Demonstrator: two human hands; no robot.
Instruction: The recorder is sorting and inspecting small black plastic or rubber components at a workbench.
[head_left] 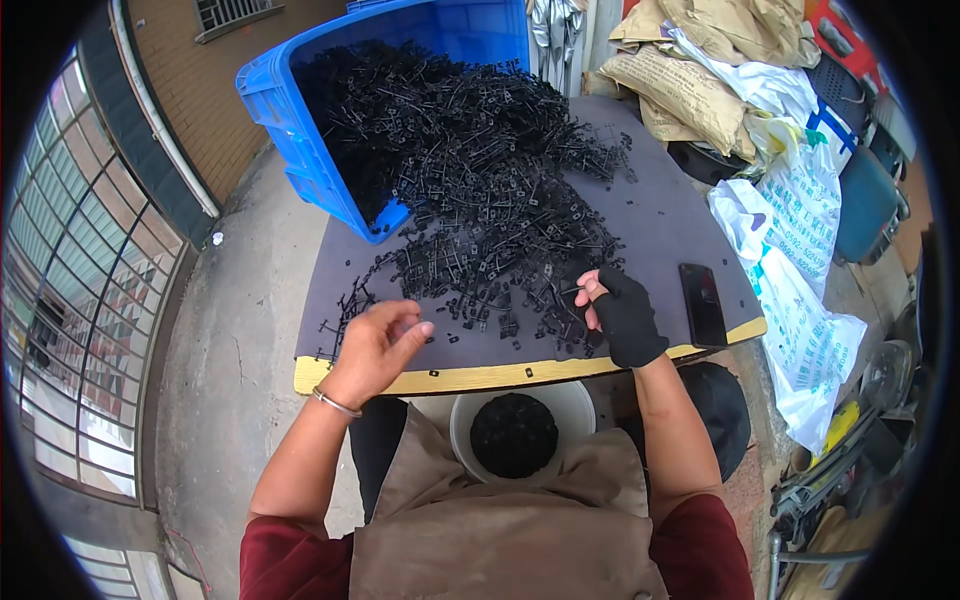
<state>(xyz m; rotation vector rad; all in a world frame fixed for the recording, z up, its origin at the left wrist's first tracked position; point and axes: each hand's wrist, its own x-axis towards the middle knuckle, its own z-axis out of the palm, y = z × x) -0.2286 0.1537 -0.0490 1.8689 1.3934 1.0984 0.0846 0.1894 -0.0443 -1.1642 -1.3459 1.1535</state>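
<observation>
Small black plastic parts (490, 200), many joined on thin sprues, spill in a heap over a grey-topped table. My bare left hand (378, 342), with a bangle at the wrist, hovers by the heap's near left side. Its fingers curve loosely, thumb apart, and nothing shows in them. Beside it lie a few sprues (350, 305). On my right hand (622, 312) is a black fingerless glove. Thumb and fingertips pinch together at the heap's near right edge; what they hold blends into the dark parts behind.
A blue crate (315, 150) lies tipped on its side, parts pouring out. Below the table's yellow edge (450, 378), a white bucket (462, 425) holds black parts. A phone (703, 305) rests at the right. Paper sacks (680, 95) and white plastic bags (800, 290) crowd the right side.
</observation>
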